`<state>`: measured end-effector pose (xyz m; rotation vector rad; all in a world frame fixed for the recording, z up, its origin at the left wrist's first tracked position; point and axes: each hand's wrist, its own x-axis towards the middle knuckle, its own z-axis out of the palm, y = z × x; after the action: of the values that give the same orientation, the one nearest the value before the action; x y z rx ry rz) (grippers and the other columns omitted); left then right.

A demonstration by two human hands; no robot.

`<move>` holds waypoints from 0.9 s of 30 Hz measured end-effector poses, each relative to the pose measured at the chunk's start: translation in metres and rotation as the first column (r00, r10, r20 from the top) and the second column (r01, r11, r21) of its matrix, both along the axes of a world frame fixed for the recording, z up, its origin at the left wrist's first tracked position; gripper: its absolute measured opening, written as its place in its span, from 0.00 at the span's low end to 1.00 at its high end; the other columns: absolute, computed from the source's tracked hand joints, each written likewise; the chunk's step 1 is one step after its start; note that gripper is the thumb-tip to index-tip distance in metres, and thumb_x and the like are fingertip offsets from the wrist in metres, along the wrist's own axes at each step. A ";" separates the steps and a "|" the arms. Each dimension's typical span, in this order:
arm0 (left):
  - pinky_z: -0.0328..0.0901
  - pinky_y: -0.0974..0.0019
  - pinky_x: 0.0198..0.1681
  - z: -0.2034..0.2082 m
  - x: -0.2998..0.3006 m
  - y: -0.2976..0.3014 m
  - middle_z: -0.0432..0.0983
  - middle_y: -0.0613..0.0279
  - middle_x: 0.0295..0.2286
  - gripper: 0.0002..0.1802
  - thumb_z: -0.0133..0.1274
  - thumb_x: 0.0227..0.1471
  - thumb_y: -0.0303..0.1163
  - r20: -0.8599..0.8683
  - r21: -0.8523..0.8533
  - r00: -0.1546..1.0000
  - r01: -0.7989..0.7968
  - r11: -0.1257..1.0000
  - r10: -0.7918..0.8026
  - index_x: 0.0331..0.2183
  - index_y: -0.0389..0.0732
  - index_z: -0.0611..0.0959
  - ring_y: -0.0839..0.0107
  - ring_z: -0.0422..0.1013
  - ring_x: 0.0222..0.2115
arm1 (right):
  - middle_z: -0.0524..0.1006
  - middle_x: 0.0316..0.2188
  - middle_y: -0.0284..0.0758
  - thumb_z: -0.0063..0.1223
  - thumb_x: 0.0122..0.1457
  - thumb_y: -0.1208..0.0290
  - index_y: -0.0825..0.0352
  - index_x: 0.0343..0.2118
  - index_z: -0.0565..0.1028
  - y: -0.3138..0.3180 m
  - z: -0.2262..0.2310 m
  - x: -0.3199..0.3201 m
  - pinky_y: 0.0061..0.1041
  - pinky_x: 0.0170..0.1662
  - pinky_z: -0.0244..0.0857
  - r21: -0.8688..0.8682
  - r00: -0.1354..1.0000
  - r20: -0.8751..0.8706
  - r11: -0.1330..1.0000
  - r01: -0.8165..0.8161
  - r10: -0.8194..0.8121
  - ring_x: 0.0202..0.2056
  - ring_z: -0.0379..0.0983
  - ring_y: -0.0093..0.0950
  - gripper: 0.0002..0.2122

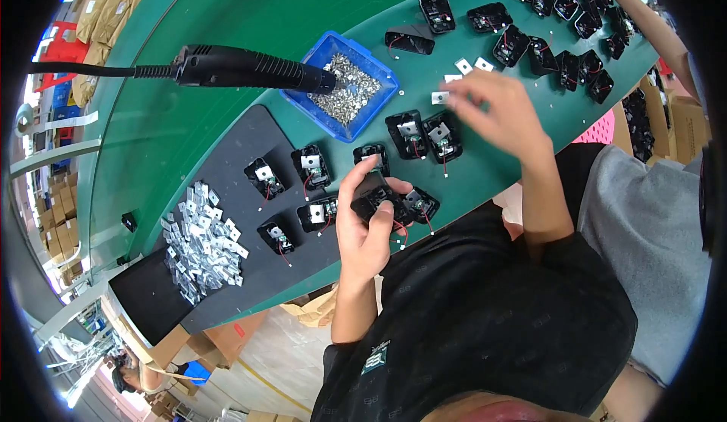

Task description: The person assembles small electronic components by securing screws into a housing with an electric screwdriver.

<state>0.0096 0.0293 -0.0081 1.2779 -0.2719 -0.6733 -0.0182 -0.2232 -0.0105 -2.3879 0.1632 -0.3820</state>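
My left hand (363,229) is closed around a black plastic housing (372,197), with red wires hanging near its fingers. My right hand (500,111) reaches over the table, slightly blurred, its thumb and fingers apart. Its fingertips are close to a small metal plate with a hole (439,98); whether they touch it I cannot tell. More such plates (463,67) lie just beyond that hand. Between and below the hands are black housings fitted with plates and red wires, among them one housing (407,135) and a neighbouring housing (442,135).
A blue bin (341,130) of small metal parts stands at centre, a black corded power screwdriver (250,68) reaching over it. Metal plates (201,248) are heaped on a dark mat (250,138). Several housings (511,46) spread far right, near another person's arm (644,5).
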 end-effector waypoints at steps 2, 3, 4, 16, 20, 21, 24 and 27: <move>0.65 0.78 0.22 0.005 -0.001 -0.006 0.74 0.54 0.33 0.30 0.43 0.48 0.22 0.007 0.098 1.000 -0.008 0.995 0.007 0.55 0.36 0.62 0.79 0.69 0.23 | 0.74 0.30 0.34 0.57 0.51 0.72 0.63 0.39 0.77 -0.021 -0.024 0.005 0.28 0.32 0.67 -0.245 0.973 -0.162 0.962 0.123 -0.166 0.29 0.73 0.31 0.11; 0.65 0.79 0.21 0.005 -0.004 -0.008 0.74 0.55 0.33 0.31 0.43 0.49 0.22 0.023 0.126 1.000 -0.011 0.992 0.009 0.56 0.37 0.61 0.81 0.68 0.22 | 0.74 0.30 0.34 0.57 0.51 0.72 0.63 0.39 0.77 -0.021 -0.026 0.008 0.28 0.32 0.67 -0.244 0.974 -0.162 0.963 0.118 -0.161 0.29 0.73 0.31 0.11; 0.64 0.79 0.21 0.005 -0.005 -0.008 0.74 0.55 0.33 0.31 0.44 0.49 0.21 0.023 0.147 1.000 -0.006 0.989 0.003 0.57 0.38 0.61 0.81 0.67 0.22 | 0.74 0.30 0.35 0.56 0.50 0.72 0.64 0.37 0.77 -0.021 -0.027 0.011 0.30 0.34 0.67 -0.260 0.966 -0.194 0.958 0.116 -0.170 0.31 0.73 0.34 0.10; 0.65 0.78 0.22 0.000 -0.001 -0.007 0.74 0.53 0.36 0.36 0.48 0.48 0.21 0.039 0.180 0.998 0.031 0.983 -0.039 0.58 0.40 0.58 0.81 0.66 0.20 | 0.79 0.28 0.35 0.58 0.46 0.83 0.70 0.30 0.74 0.010 -0.010 0.001 0.19 0.31 0.69 0.384 0.993 -0.066 0.916 0.117 -0.100 0.29 0.77 0.23 0.07; 0.58 0.77 0.21 -0.004 0.001 -0.010 0.72 0.62 0.28 0.38 0.50 0.45 0.21 0.069 0.174 0.995 0.063 0.983 -0.076 0.58 0.36 0.57 0.82 0.67 0.20 | 0.78 0.29 0.33 0.62 0.43 0.82 0.68 0.28 0.77 0.044 0.017 -0.010 0.20 0.29 0.70 0.233 0.927 0.291 0.923 -0.307 0.235 0.28 0.76 0.24 0.08; 0.58 0.77 0.21 -0.004 0.002 -0.009 0.72 0.62 0.28 0.38 0.50 0.45 0.21 0.068 0.177 0.995 0.060 0.982 -0.073 0.58 0.36 0.57 0.82 0.67 0.20 | 0.78 0.30 0.32 0.62 0.42 0.82 0.67 0.27 0.77 0.050 0.019 -0.011 0.20 0.29 0.70 0.160 0.907 0.307 0.924 -0.348 0.288 0.28 0.76 0.25 0.08; 0.63 0.76 0.22 -0.001 0.000 -0.011 0.72 0.61 0.28 0.39 0.50 0.45 0.21 0.038 0.136 0.999 -0.028 0.990 0.023 0.59 0.35 0.56 0.80 0.70 0.22 | 0.78 0.31 0.31 0.63 0.40 0.81 0.66 0.27 0.78 0.059 0.011 -0.009 0.22 0.28 0.70 0.046 0.866 0.350 0.916 -0.398 0.359 0.28 0.76 0.26 0.08; 0.67 0.75 0.25 -0.002 0.000 -0.005 0.71 0.59 0.30 0.39 0.49 0.46 0.19 0.057 0.258 0.997 0.041 0.965 -0.058 0.59 0.34 0.55 0.79 0.71 0.23 | 0.76 0.31 0.29 0.62 0.38 0.79 0.65 0.26 0.78 0.064 0.008 -0.007 0.22 0.27 0.69 -0.008 0.844 0.362 0.906 -0.422 0.396 0.28 0.74 0.26 0.09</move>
<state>0.0093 0.0246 -0.0102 1.5471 -0.2762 -0.7278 -0.0251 -0.1595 -0.0027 -2.1599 -0.4887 -0.5811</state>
